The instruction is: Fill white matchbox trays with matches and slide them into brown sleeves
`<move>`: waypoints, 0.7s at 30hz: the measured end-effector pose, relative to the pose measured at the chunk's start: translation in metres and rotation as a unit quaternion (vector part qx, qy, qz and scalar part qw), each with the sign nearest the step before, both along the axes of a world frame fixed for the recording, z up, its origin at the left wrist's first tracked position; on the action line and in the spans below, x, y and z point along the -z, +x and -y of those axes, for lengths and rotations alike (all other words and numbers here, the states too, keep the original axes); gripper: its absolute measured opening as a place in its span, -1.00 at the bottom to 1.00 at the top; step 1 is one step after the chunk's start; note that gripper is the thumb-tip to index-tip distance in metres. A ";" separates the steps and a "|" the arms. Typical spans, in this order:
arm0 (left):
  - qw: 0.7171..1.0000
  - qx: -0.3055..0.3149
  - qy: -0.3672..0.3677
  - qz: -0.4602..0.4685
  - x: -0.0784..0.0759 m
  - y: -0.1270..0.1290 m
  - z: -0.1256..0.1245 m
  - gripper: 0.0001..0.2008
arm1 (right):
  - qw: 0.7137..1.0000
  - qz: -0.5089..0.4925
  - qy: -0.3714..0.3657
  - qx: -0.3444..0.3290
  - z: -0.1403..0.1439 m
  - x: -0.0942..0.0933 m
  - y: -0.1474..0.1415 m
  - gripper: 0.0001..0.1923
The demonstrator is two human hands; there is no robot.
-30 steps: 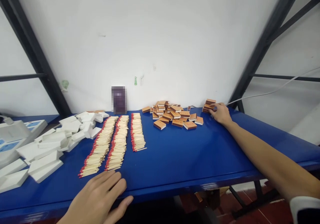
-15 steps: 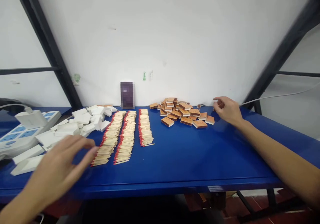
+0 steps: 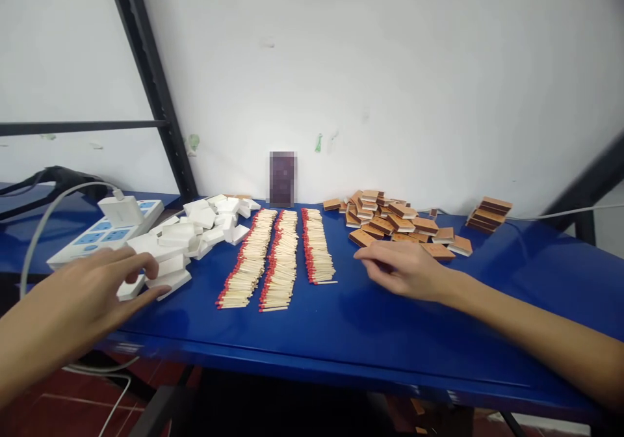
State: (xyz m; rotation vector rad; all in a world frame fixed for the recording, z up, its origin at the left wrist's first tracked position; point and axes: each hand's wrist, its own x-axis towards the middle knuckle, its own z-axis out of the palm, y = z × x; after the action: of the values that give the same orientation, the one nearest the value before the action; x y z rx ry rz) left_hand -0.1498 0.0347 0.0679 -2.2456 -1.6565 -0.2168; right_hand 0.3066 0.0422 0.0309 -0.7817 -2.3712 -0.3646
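My left hand [image 3: 82, 294] rests fingers spread on the white trays [image 3: 168, 273], gripping none. My right hand [image 3: 404, 269] hovers loose and empty by the brown sleeves [image 3: 390, 219]. Between them lie three match rows [image 3: 280, 255]. Best to lift one tray cleanly, sparing the rows. Blue surface [image 3: 370, 333]; white wall behind.
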 end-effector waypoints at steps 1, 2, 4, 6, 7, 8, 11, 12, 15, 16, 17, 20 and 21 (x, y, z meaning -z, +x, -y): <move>1.000 -0.008 -0.022 0.013 0.002 -0.001 0.003 -0.54 | 1.000 -0.004 -0.008 -0.008 0.001 0.000 -0.006 -0.77; 0.999 -0.022 -0.038 0.020 0.005 -0.001 0.006 -0.55 | 1.000 -0.010 -0.019 -0.016 0.001 0.000 -0.013 -0.78; 0.998 -0.050 -0.048 0.010 0.012 -0.002 0.010 -0.58 | 0.998 -0.015 -0.053 -0.029 0.002 0.001 -0.024 -0.81; 0.997 -0.058 -0.042 -0.020 0.020 -0.003 0.012 -0.56 | 0.995 -0.018 -0.099 -0.027 0.001 0.003 -0.033 -0.84; 0.997 -0.058 -0.035 -0.036 0.025 -0.004 0.013 -0.55 | 0.993 -0.019 -0.118 -0.022 0.001 0.005 -0.037 -0.85; 0.997 -0.050 -0.028 -0.051 0.028 -0.004 0.012 -0.54 | 0.991 -0.021 -0.132 -0.017 0.001 0.007 -0.040 -0.86; 0.998 -0.004 -0.014 -0.068 0.034 -0.004 0.013 -0.52 | 0.987 -0.026 -0.157 -0.009 0.001 0.015 -0.045 -0.87; 0.998 0.005 -0.012 -0.063 0.034 -0.002 0.014 -0.52 | 0.986 -0.029 -0.162 -0.007 0.001 0.018 -0.045 -0.87; 0.999 -0.017 -0.034 -0.030 0.027 0.008 0.019 -0.50 | 0.985 -0.039 -0.167 -0.001 0.002 0.023 -0.045 -0.85; 0.998 -0.028 -0.056 -0.021 0.023 0.013 0.020 -0.48 | 0.985 -0.041 -0.168 0.000 0.003 0.025 -0.045 -0.85; 0.996 -0.038 -0.084 -0.014 0.019 0.018 0.021 -0.47 | 0.984 -0.042 -0.170 0.000 0.003 0.025 -0.045 -0.85; 0.989 -0.052 -0.135 0.007 0.009 0.027 0.021 -0.47 | 0.982 -0.046 -0.182 -0.003 0.004 0.025 -0.045 -0.87; 0.989 -0.051 -0.138 0.014 0.008 0.026 0.020 -0.48 | 0.981 -0.047 -0.187 -0.004 0.004 0.024 -0.044 -0.87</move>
State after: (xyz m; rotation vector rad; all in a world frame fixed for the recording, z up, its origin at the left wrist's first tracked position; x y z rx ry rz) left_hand -0.1233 0.0145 0.0602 -2.3521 -1.9116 0.0066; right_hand 0.2623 0.0382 0.0064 -0.9331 -2.3815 0.1258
